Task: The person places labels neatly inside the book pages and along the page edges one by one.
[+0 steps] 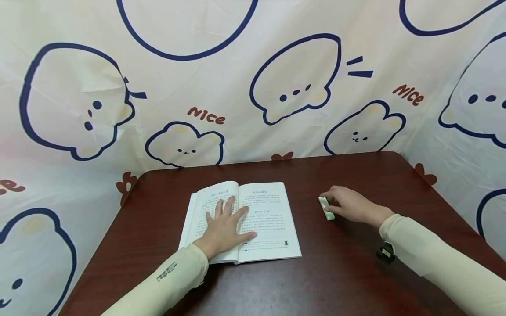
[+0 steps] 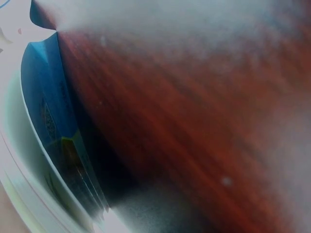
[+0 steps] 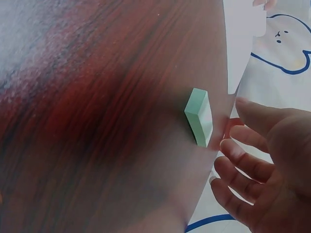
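Sleeves (image 1: 439, 254) of soft cream fabric cover your forearms, the left one marked with a small dark print and slanting up from the near edge. A small black device (image 1: 385, 253) sits at the underside of your right wrist. Your left hand (image 1: 224, 228) lies palm down across the fold of a book (image 1: 262, 245), its fingers spread apart and pointing away from you, its thumb stretched sideways over the right-hand page.

The book lies spread on the desk (image 1: 336, 276), its fold running away from you, its smooth white pages printed in rows. From your left wrist you see curved page edges and a glossy blue cover (image 2: 46, 92) over dark red-brown wood grain, partly lost in a whitish blur.

Your right hand (image 1: 352, 205) comes in from the right, beyond the near half of the desk. Its fingers are loosely bent and apart, with thumb and forefinger near a block (image 1: 326, 209); your right wrist view shows a gap between them and it. The block is pale green with a whiter face, a slim, straight-edged bar to the right of the book. Its long axis runs away from you, the far end tipped a little left.

Past the rounded far corners of the desk hangs creased white cloth (image 1: 245, 109) with navy-outlined cartoon faces and the brown-red word "Nice".
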The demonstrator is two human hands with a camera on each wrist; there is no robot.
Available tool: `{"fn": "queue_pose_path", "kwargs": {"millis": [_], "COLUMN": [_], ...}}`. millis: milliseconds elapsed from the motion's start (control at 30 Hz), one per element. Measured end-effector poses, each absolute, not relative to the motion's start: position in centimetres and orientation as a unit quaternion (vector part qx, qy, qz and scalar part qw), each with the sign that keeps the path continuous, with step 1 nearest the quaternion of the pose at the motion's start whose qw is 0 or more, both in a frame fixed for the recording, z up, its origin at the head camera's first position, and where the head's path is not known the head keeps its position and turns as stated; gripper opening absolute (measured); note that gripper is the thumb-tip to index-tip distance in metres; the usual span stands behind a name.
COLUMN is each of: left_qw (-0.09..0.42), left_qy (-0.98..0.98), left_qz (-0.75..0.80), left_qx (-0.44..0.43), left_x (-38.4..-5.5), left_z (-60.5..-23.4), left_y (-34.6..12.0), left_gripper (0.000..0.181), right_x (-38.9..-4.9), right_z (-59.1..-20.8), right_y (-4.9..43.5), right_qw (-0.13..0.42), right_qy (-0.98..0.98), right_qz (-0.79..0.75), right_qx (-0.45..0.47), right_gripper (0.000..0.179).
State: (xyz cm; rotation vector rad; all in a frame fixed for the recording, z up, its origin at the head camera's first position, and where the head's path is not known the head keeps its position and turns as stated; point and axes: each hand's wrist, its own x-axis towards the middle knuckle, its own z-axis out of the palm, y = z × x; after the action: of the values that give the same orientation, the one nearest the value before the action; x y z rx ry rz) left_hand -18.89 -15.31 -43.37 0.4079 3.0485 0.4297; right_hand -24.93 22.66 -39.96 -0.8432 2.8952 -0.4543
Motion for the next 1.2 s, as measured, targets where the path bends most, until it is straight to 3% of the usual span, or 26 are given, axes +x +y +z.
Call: {"fn": "queue_pose_path", "kwargs": {"millis": [367,667,1200], "left_qw": [0.021,0.027,0.030], "left_qy": [0.981,0.982,0.982], "left_qz": [0.140,0.137,0.139], "left_qx": [0.131,0.128,0.121], "left_x": [-18.9,-18.8,-18.7], "left_z": [-43.4,-43.3,-43.1], "left_y": [-15.2,-15.3,-15.3], "left_gripper": [0.081,0.083,0.081], "right_x": [-25.0,-25.4,-25.7], "right_z": [-40.7,-41.1,-41.0], "right_y": [23.1,23.1,23.2], "right_qw": [0.054,0.061,0.074], "right_qy": [0.945,0.946,0.944], "right_qz": [-0.159,-0.169,-0.182], "right_qx": [-0.282,-0.271,-0.267], "right_gripper": [0.035,0.046,0.050]}}
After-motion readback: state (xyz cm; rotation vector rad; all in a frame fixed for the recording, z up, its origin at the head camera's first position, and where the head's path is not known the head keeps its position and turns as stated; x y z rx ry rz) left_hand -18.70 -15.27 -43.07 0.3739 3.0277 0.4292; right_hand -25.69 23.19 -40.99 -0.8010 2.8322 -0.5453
